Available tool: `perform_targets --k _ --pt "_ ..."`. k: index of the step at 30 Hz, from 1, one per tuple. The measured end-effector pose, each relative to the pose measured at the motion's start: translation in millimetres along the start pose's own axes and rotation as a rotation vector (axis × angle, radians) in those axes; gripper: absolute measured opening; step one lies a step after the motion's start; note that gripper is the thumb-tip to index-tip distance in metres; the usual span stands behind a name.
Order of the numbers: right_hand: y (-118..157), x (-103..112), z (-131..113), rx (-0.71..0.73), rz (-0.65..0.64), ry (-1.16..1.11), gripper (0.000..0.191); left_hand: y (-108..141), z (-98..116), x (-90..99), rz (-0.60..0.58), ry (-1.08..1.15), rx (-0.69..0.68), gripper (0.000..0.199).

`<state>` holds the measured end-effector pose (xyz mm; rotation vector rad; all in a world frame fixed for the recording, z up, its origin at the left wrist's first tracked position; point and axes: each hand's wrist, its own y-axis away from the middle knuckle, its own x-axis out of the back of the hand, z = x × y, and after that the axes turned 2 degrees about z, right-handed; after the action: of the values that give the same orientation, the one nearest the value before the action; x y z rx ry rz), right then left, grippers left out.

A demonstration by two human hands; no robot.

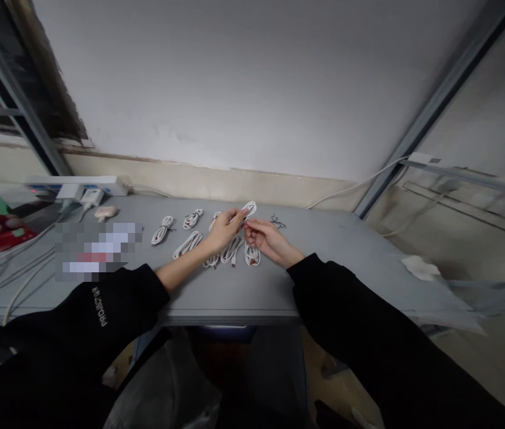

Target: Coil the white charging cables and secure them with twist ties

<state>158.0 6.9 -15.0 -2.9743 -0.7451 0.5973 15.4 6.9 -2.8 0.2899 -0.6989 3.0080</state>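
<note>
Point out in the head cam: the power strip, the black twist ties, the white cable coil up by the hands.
Power strip (112, 186), head view, on the white casing near its right end.
Black twist ties (278, 222), head view, on the small tangle's middle.
White cable coil (249, 208), head view, on the loop's top.

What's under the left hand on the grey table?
Coiled white cables lie on the grey table just below and beside the left hand. Whatever the palm itself covers can't be seen, including how those coils run beneath it.
</note>
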Motion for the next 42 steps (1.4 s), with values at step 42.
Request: perform_targets --k 42 --pt "1 0 6 0.453 0.19 0.583 0.02 4 6 2.2 0.061 -0.234 -0.057 0.033"
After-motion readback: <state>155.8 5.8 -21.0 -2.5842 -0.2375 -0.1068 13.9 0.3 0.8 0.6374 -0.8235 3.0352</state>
